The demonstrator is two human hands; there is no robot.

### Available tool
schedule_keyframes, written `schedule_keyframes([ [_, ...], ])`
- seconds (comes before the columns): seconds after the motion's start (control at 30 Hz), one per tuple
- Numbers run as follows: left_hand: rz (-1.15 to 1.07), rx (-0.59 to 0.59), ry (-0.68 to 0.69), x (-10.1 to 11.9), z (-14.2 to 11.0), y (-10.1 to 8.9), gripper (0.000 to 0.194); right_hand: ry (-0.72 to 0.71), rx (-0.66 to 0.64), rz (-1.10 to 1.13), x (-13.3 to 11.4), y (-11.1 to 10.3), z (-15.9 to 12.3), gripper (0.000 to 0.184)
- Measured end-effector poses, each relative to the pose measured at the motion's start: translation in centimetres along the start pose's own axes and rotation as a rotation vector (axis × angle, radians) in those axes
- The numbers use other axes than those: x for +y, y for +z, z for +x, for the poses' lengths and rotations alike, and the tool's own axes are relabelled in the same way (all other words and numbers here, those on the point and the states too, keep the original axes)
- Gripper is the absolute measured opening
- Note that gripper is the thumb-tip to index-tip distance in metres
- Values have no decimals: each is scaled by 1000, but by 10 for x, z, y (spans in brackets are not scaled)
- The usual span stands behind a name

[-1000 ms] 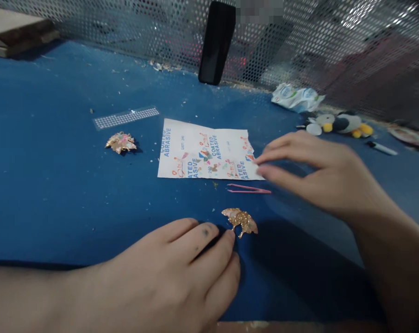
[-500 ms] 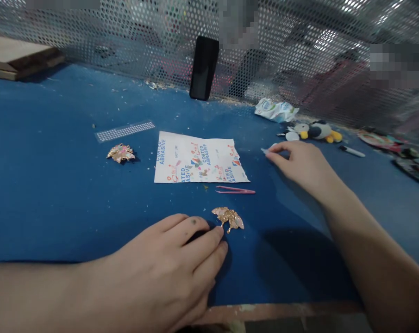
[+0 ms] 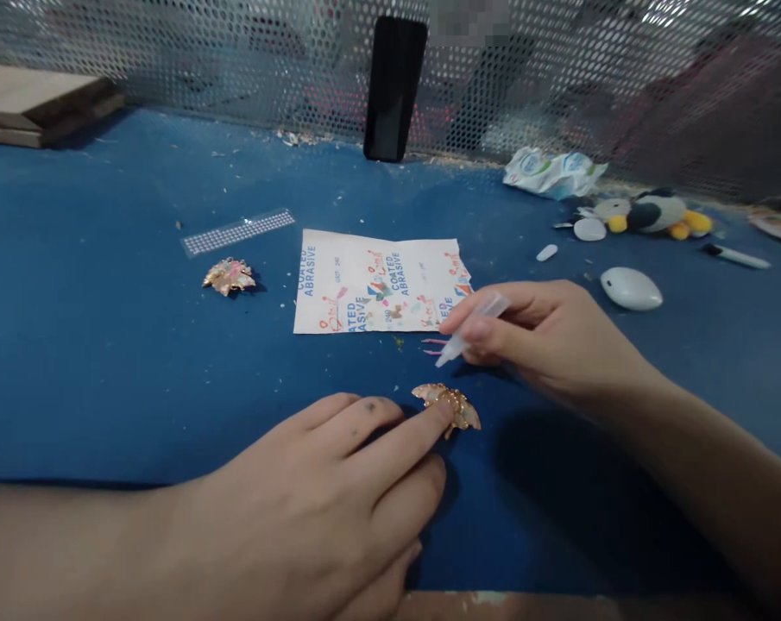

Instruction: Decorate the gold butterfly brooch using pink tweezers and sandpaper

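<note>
A gold butterfly ornament [image 3: 466, 416] with pale pink wings lies on the blue table near its front edge. My left hand [image 3: 357, 492] stretches in from the left, its index fingertip resting on the butterfly; the thumb is hidden. Between thumb and fingers, my right hand [image 3: 538, 336] grips a small translucent nozzle tube [image 3: 458, 345], tip pointing down and left, just above and apart from the butterfly. Pink tweezers [image 3: 434, 345] show partly behind the tube. Beyond them is a printed sheet of abrasive paper [image 3: 338, 289] with small coloured flakes on it.
Left of the paper lie another gold ornament [image 3: 229, 276] and a strip of clear beads [image 3: 240, 233]. A black phone [image 3: 395, 90] leans on the mesh screen. Rightward are a crumpled packet [image 3: 554, 172], a plush toy [image 3: 655, 213], a marker [image 3: 736, 255] and a white oval object [image 3: 632, 289].
My right hand has come left and nearer with the tube, from beside the plush toy to above the butterfly. My left index finger has moved onto the butterfly. The view has shifted slightly.
</note>
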State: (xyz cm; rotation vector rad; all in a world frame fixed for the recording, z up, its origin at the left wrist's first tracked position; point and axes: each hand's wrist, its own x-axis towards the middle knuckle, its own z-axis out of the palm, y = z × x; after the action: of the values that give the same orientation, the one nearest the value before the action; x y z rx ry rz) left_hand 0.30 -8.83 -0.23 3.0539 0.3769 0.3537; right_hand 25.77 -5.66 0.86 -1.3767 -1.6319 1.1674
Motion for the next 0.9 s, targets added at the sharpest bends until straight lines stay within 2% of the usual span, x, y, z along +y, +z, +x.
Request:
schedule_keyframes([
  [0.17, -15, 5, -33, 0, 2, 1, 38, -137, 81, -242, -6, 8, -5, 30],
  [0.4, -21, 5, -26, 0, 1, 4, 38, -145, -19, -350, -7, 15, -12, 32],
  [0.53, -31, 20, -31, 0, 0, 5, 39, -201, 21, -403, -4, 15, -11, 30],
  [0.7, -43, 9, -42, 1, -2, 3, 38, -258, 160, -340, -4, 15, -10, 23],
  [0.9, -38, -4, -41, 2, -2, 2, 38, -146, 38, -245, -5, 16, -7, 29],
])
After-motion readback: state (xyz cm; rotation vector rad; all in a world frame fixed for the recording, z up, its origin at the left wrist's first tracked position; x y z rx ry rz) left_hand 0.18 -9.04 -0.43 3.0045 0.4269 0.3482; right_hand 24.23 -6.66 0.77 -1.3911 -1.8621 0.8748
